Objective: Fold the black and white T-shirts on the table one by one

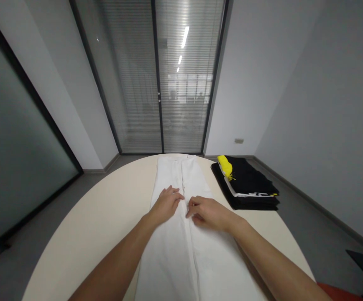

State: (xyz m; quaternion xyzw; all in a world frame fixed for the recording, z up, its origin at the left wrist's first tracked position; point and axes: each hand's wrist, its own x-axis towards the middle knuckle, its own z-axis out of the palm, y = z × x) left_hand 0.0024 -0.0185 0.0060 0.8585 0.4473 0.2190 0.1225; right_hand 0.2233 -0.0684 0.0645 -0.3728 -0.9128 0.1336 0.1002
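White trousers (175, 175) lie stretched lengthwise down the middle of a round cream table (106, 217), legs side by side. My left hand (166, 203) rests flat on the left leg with its fingers extended, close to the centre seam. My right hand (208, 213) lies on the right leg, fingers curled and pressing on the cloth at the seam. The two hands sit a few centimetres apart.
A stack of folded black clothes (247, 184) with a yellow item (225, 165) on top sits at the table's right edge. Glass doors with blinds (159, 83) stand beyond the table. A red object (335, 292) shows at the bottom right.
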